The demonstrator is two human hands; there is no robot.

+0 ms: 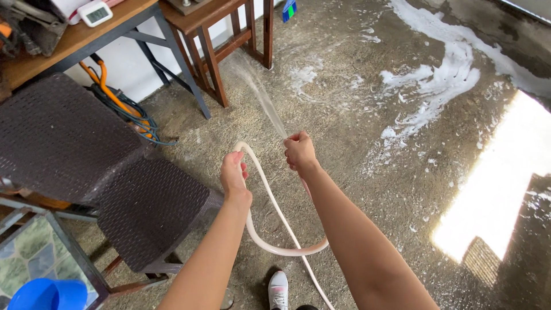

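Note:
My left hand (233, 174) grips a pale, flexible hose (270, 198) near the top of its loop. The hose curves down toward the floor, loops back up and reaches my right hand (299, 151), which is closed around its end. A thin jet of water (261, 95) sprays from my right fist up and to the left, toward the legs of a wooden stool (221, 43). The hose trails down past my white shoe (279, 289) at the bottom of the view.
A dark woven chair (86, 166) stands at the left, with a wooden table (69, 43) and orange and green cables (123, 109) behind it. White soap foam (436, 86) streaks the wet concrete floor at the upper right. A blue bucket (46, 294) sits bottom left.

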